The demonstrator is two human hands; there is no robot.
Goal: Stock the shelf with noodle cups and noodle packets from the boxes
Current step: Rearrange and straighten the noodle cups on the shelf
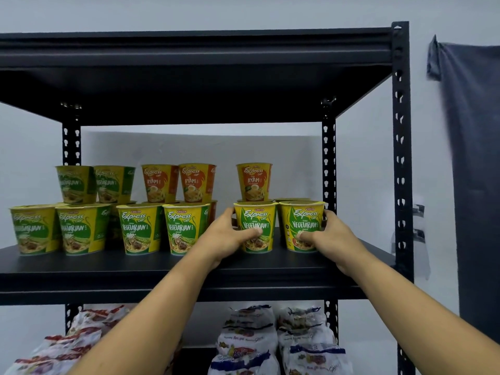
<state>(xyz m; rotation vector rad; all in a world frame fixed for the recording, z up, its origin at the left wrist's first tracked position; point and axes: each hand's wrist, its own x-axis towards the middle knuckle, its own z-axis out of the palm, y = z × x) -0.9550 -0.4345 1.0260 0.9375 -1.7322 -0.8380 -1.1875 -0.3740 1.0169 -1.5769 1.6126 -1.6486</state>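
The left hand [230,236] curls round the left Vegetarian cup [255,216], thumb across its front and fingers behind its 9 o'clock side. The right hand [331,236] grips the right Vegetarian cup [302,216] in mirror fashion from 3 o'clock.

Both cups stand upright on the shelf board [162,266], long axis vertical, just beside each other and straight ahead of the hands at 12 o'clock. Each hand is equally near its own cup. The right cup sits close to the rear post [328,158] at its 3 o'clock, so any nudge probably has to go straight back toward the Ayam cup [254,181] at 12 o'clock.

The labels read "Express Cup" and "VEGETARIAN", under a small red tab that looks like "Mamee". The orange cups read "AYAM". The noodle packets [246,336] lie at 6 o'clock on the tier below, their print too blurred to read.
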